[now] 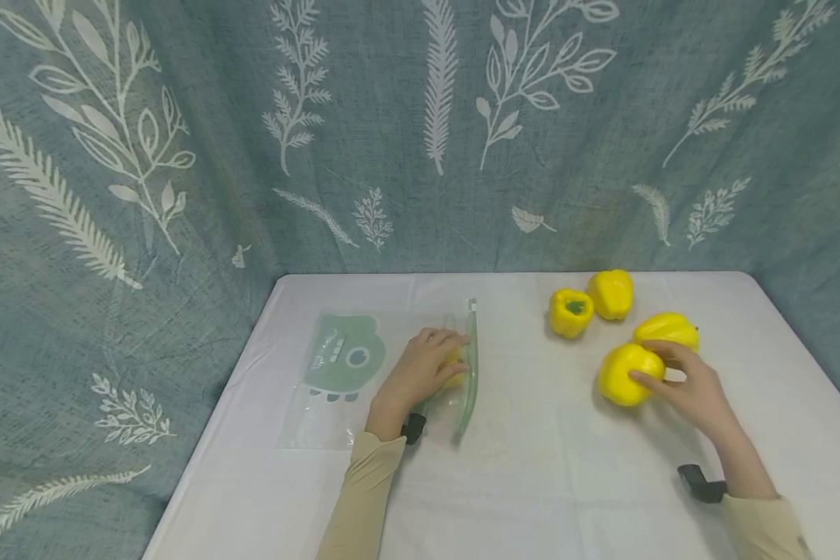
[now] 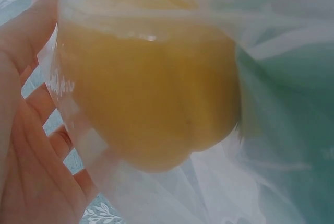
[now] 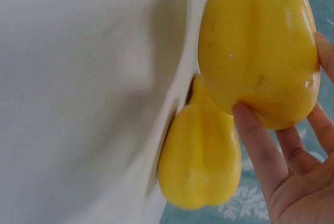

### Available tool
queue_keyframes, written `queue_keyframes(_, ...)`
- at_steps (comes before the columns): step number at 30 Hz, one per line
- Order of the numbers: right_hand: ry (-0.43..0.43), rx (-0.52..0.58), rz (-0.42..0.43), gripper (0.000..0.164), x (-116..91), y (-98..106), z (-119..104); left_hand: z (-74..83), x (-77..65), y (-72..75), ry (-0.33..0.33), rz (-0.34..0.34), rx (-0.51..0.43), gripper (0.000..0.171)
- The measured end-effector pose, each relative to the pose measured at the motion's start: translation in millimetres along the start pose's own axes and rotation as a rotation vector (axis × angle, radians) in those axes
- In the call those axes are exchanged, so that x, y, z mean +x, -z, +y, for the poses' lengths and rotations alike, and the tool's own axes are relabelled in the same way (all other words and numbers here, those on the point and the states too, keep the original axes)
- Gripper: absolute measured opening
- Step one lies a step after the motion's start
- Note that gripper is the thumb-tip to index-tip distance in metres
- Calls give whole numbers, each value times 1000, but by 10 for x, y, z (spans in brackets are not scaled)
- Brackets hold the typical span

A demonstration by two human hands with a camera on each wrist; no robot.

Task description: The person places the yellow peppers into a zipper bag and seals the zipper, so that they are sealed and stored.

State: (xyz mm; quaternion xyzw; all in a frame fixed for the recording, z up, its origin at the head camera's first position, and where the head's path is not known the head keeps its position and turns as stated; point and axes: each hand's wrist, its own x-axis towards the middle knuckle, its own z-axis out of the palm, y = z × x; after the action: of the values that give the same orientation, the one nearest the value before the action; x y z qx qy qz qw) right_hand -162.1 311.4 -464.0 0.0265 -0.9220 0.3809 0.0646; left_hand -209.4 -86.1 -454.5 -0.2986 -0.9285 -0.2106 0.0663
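Observation:
A clear zip bag with a green monster print lies on the left of the table, its green zip edge turned right. My left hand grips the bag near that edge, fingers and thumb around the mouth. Through the cloudy plastic in the left wrist view, a yellow bell pepper shows inside. On the right, my right hand holds another yellow bell pepper between thumb and fingers, raised off the white cloth. Close behind it lies a third pepper on its side.
Two more yellow peppers stand toward the back right: one with its green stem facing forward, the other beside it. A white cloth covers the table. Teal leaf-patterned curtains hang behind and along the sides.

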Motion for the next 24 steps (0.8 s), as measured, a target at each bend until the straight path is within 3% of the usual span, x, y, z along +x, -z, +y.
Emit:
queue_keyframes(14, 184, 87, -24, 50, 172, -282, -253, -5, -1, -9, -3, 4, -8, 45)
queue_keyframes(24, 160, 123, -61, 52, 264, -457, -375, -12, -9, -14, -5, 6, -3, 46)
